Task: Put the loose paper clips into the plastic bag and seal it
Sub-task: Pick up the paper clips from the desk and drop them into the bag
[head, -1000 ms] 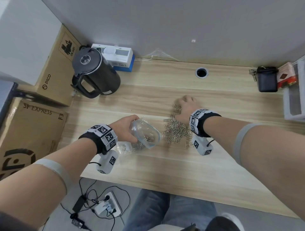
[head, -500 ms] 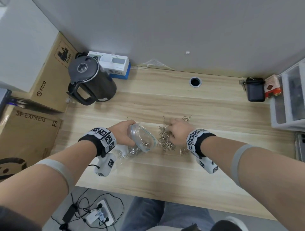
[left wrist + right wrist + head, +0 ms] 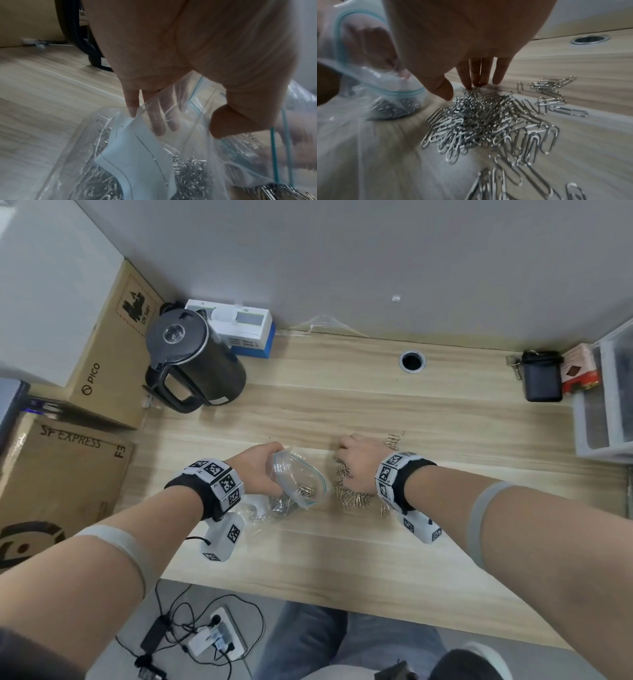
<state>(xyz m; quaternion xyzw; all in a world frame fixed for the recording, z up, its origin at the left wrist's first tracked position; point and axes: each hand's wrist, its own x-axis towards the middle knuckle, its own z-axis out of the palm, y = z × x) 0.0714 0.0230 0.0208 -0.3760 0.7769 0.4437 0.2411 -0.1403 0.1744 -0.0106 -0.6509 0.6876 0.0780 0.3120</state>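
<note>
**Mid-desk, toward the front edge: clips being raked to the bag mouth**

At the middle of the desk [image 3: 428, 412], the left hand [image 3: 260, 470] grips the rim of the plastic bag [image 3: 298, 477], thumb and fingers pinching it so the mouth gapes toward the heap; many clips already lie inside. The right hand [image 3: 471, 44] is arched over the loose paper clips [image 3: 488, 119] just beside the mouth, fingers straight and together, tips touching the heap's far side, holding nothing. A small cluster lies apart toward the back edge.

Advice: sweep low and flat toward the mouth, keep the rim's lower lip pressed to the desk, then fetch the stragglers before sealing.
</note>
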